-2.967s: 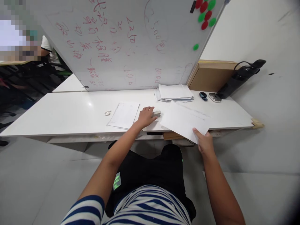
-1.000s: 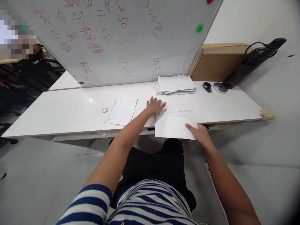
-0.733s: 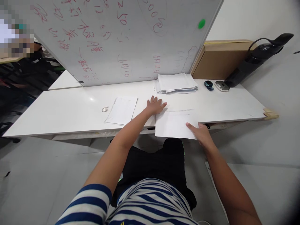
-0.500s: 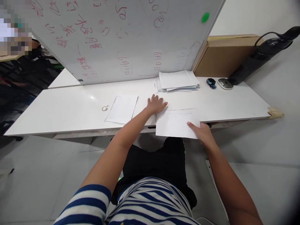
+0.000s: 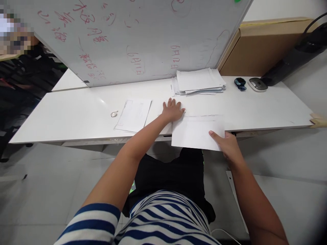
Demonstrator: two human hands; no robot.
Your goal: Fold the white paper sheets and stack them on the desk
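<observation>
A white sheet of paper (image 5: pixel 194 132) reaches over the front edge of the white desk (image 5: pixel 76 112). My right hand (image 5: pixel 227 143) grips its right side, thumb on top and the other fingers hidden beneath. Flat on the desk with fingers spread, my left hand (image 5: pixel 173 110) rests at the sheet's upper left corner. To the left lie a few more sheets of paper (image 5: pixel 134 115). Behind my hands, a thicker stack of papers (image 5: pixel 199 81) sits against the whiteboard.
A whiteboard (image 5: pixel 148 37) with red writing stands along the back. At the right are a cardboard box (image 5: pixel 258 51), a dark bottle (image 5: pixel 293 58), a watch (image 5: pixel 240 83) and a computer mouse (image 5: pixel 258 84). A small whitish coiled item (image 5: pixel 113 114) lies at the left.
The camera view has shifted slightly. Both hands keep nearly the same places on the desk and the sheet, and the right hand still holds the paper.
</observation>
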